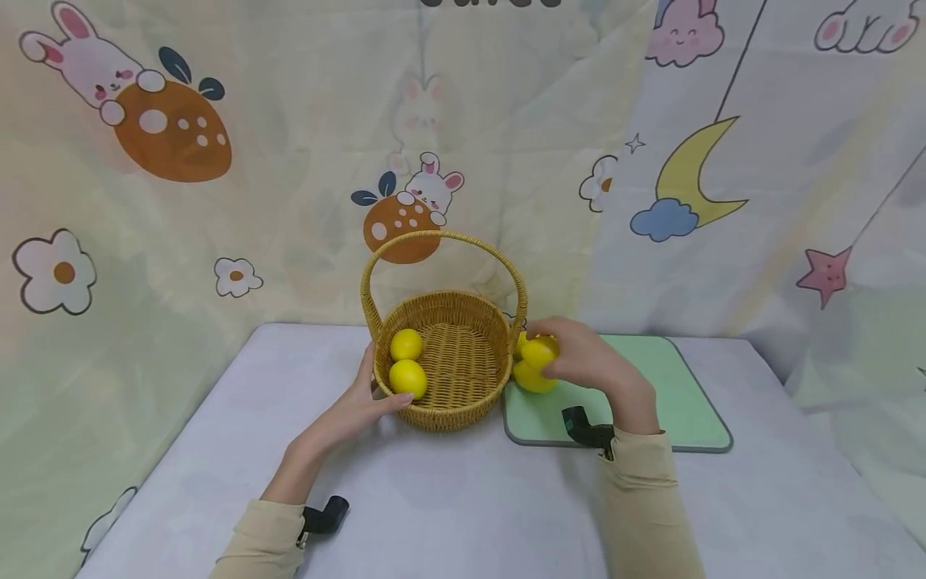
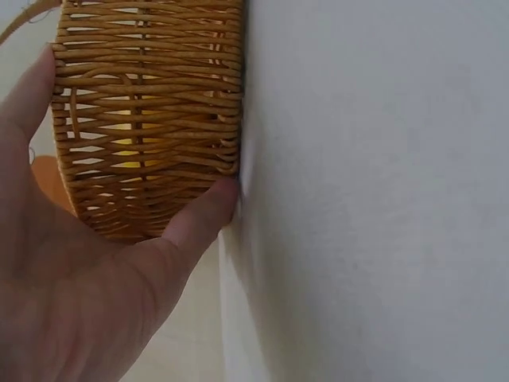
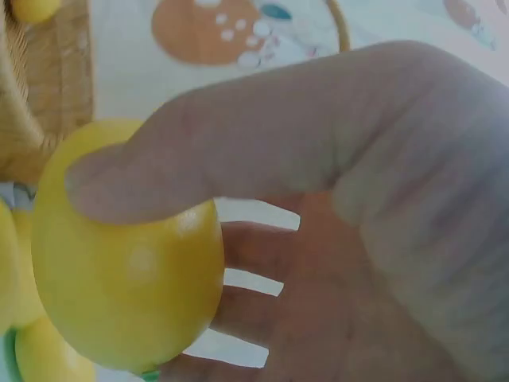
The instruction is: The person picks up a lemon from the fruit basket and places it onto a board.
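Observation:
A round wicker basket (image 1: 448, 414) with a tall arched handle stands at the middle of the table. Two lemons lie inside against its left wall, the rear lemon (image 1: 407, 344) and the front lemon (image 1: 408, 379). My left hand (image 1: 367, 398) holds the basket by its left side, as the left wrist view also shows against the woven wall (image 2: 151, 95). With thumb and fingers, my right hand (image 1: 589, 358) grips a lemon (image 3: 131, 263) just right of the basket. More lemons (image 1: 533, 378) sit beneath and behind that hand, partly hidden by it.
A green cutting board (image 1: 694, 406) with a grey edge lies right of the basket, under the loose lemons. The white table (image 1: 463, 515) extends in front. Behind it hangs a cloth (image 1: 304, 161) printed with rabbits, flowers and a moon.

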`<control>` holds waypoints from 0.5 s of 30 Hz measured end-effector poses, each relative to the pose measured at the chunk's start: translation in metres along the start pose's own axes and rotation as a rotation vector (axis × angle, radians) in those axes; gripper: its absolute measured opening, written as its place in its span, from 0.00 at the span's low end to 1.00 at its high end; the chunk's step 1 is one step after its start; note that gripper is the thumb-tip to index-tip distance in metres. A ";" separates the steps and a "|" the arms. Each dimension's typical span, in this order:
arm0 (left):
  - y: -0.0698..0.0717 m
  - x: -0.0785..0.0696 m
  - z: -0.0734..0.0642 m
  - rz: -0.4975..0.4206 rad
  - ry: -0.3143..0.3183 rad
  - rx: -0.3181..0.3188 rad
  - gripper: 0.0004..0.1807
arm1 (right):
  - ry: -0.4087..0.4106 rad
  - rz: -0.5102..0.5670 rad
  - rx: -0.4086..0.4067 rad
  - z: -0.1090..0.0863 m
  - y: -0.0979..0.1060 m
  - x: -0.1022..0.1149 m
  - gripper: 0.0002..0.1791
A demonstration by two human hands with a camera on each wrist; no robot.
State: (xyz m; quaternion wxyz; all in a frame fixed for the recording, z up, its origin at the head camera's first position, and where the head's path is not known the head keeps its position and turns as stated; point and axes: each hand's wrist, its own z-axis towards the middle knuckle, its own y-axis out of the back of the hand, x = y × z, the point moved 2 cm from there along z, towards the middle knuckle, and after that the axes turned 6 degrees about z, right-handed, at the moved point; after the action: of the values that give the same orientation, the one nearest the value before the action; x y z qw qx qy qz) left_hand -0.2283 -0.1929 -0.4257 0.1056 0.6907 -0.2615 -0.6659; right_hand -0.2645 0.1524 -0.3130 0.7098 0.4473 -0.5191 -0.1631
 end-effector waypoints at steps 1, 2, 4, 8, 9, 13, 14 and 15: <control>0.000 0.000 0.000 0.000 -0.001 0.002 0.64 | -0.014 -0.005 -0.003 0.000 0.001 -0.004 0.30; 0.000 -0.001 -0.001 0.002 0.001 0.003 0.64 | -0.031 -0.007 -0.003 0.000 0.002 -0.006 0.30; 0.001 -0.002 -0.002 0.008 0.005 0.007 0.64 | -0.049 -0.008 -0.001 0.000 0.003 -0.012 0.30; 0.001 -0.003 -0.004 0.014 0.017 0.010 0.64 | -0.039 -0.017 0.009 0.003 0.001 -0.023 0.29; 0.001 -0.003 -0.004 0.013 0.017 0.010 0.65 | -0.037 -0.015 0.011 0.003 0.001 -0.026 0.29; 0.000 -0.004 -0.005 0.000 0.012 0.013 0.64 | -0.050 -0.001 0.009 0.003 0.000 -0.038 0.31; 0.000 -0.004 -0.005 -0.002 0.011 0.013 0.64 | -0.055 0.002 0.006 0.003 0.001 -0.041 0.31; 0.000 -0.004 -0.005 -0.005 0.009 0.013 0.64 | -0.062 0.004 0.005 0.002 0.001 -0.044 0.31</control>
State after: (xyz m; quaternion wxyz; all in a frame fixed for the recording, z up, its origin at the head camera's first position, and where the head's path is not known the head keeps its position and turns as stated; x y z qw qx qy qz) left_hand -0.2232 -0.1916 -0.4215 0.1009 0.6951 -0.2637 -0.6612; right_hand -0.2849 0.1825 -0.3376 0.6927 0.4428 -0.5419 -0.1743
